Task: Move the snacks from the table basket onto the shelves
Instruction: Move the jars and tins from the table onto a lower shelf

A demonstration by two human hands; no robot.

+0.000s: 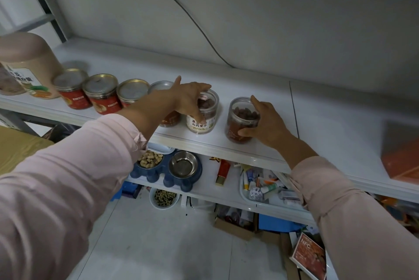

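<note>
Two jars hold brown snacks: left grip (190,98) clasps white-labelled jar (200,124), right grip (265,122) clasps red-labelled jar (238,121).

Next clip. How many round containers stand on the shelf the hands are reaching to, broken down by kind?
Metal-lidded cans: 4, the fourth partly hidden behind the left hand
Clear plastic jars: 2, the white-labelled jar gripped by the left hand and the red-labelled jar gripped by the right hand
Pink-lidded tub: 1
Total: 7
</note>
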